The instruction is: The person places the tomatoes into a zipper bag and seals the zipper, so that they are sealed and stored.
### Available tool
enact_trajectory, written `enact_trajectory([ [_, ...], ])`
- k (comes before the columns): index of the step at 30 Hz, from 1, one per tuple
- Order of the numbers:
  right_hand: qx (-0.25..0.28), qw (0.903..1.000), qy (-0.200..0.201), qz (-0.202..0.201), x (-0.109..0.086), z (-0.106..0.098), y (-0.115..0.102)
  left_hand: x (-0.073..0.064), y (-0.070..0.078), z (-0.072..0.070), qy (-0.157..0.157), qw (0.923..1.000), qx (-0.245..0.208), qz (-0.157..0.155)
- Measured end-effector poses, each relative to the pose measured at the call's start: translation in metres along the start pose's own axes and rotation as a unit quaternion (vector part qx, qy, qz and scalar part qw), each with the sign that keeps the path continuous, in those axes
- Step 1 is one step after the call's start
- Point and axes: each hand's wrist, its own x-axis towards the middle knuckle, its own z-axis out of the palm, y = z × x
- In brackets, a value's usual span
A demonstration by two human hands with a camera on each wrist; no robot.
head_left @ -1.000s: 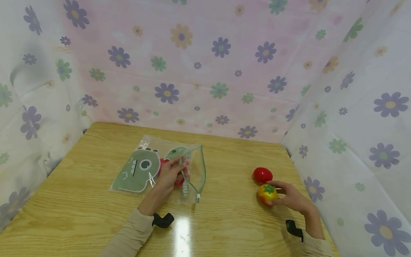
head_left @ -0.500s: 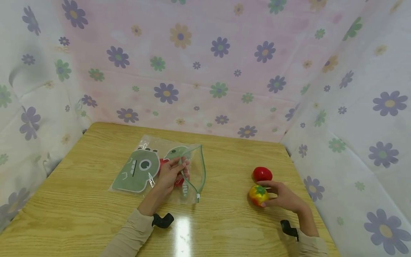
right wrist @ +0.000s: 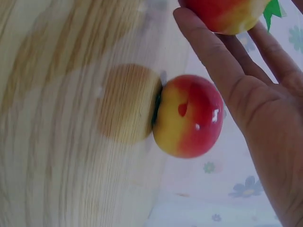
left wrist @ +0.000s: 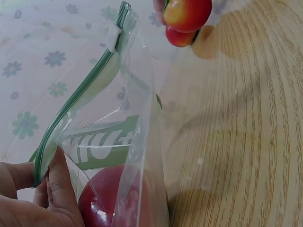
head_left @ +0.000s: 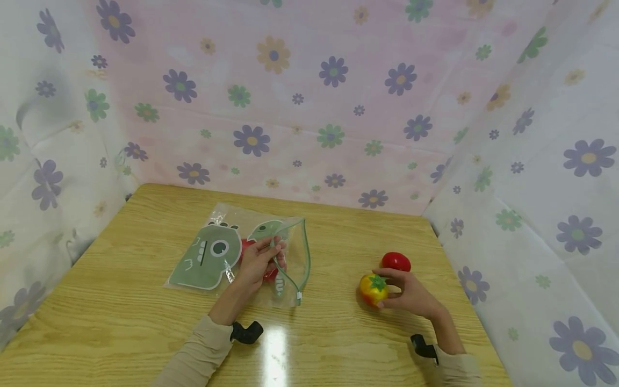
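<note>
My left hand [head_left: 256, 266] pinches the green-edged mouth of a clear zip bag [head_left: 203, 263] printed with green dinosaur faces, lying on the table. The mouth gapes toward the right, its white slider [left wrist: 112, 38] at one end. Inside the bag shows a glossy red round thing [left wrist: 102, 196]. With thumb and fingers, my right hand [head_left: 411, 294] holds a yellow-and-red toy tomato [head_left: 373, 290] with a green star-shaped leafy top. Just behind that hand, a red toy fruit [head_left: 396, 262] rests on the table; its side looks yellow and red in the right wrist view [right wrist: 191, 116].
The wood-grain table [head_left: 333, 344] reflects light near its front. Flower-printed cloth [head_left: 300, 107] hangs behind the table and along both sides. A black wrist mount [head_left: 246, 332] sits at the left sleeve, another black mount [head_left: 423, 346] at the right.
My right hand has moved left with the toy tomato, toward the bag's mouth. The left hand, the bag and the red fruit on the table have stayed in place.
</note>
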Motion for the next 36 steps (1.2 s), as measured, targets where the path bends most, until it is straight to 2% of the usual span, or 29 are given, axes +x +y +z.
enact_trajectory([
  [8,-0.002,0.9999,0.014,-0.003,0.008,0.008,0.000,0.000,0.002,0.001,0.003,1.0000,0.007,-0.005],
  [16,0.022,0.9995,-0.012,0.019,0.010,0.014,-0.005,0.000,0.003,0.002,-0.001,0.9999,0.009,-0.007],
  [19,0.028,0.9992,-0.025,0.016,0.011,0.018,-0.006,-0.001,0.004,0.002,-0.001,0.9999,0.009,-0.007],
  [23,0.029,0.9989,-0.037,0.005,0.014,0.024,-0.006,-0.002,0.003,0.002,0.000,0.9999,0.010,-0.009],
  [29,0.031,0.9981,-0.048,0.022,0.022,0.031,-0.010,-0.002,0.003,0.002,0.000,0.9999,0.008,-0.010],
  [36,0.020,0.9977,-0.061,0.021,0.031,0.039,-0.015,-0.002,0.003,0.001,0.006,0.9998,0.007,-0.016],
])
